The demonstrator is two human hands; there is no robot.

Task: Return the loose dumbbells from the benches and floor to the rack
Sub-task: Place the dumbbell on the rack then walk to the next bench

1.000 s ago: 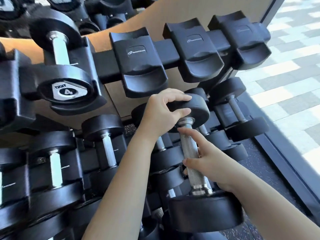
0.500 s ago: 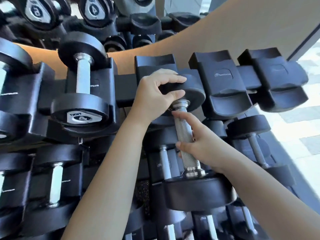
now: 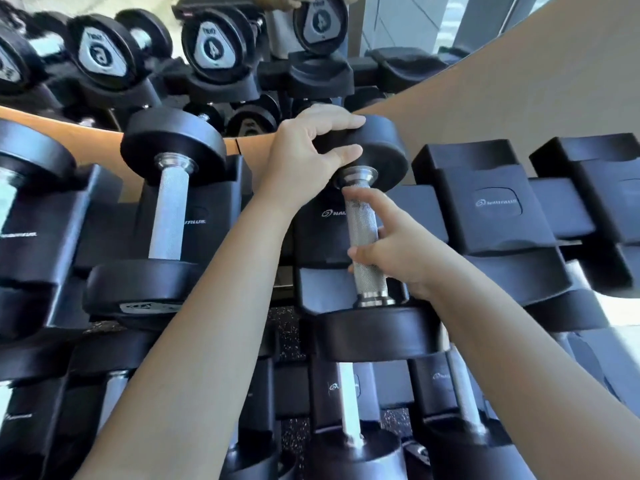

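Dumbbell (image 3: 363, 233) lies in line with a top-tier saddle of the rack (image 3: 498, 209); whether it is seated, cannot tell. Left grip (image 3: 304, 157) clasps the upper head. Right grip (image 3: 398, 247) curls round the knurled handle. Racked dumbbell (image 3: 169, 209) sits just to the left.

My left hand (image 3: 306, 157) covers part of the far head of the black rubber, steel-handled dumbbell (image 3: 363, 223). Its handle cuts off the white logo on the black rack cradle (image 3: 311, 239). Mirrored dumbbells (image 3: 14, 67) at far left are blurred.
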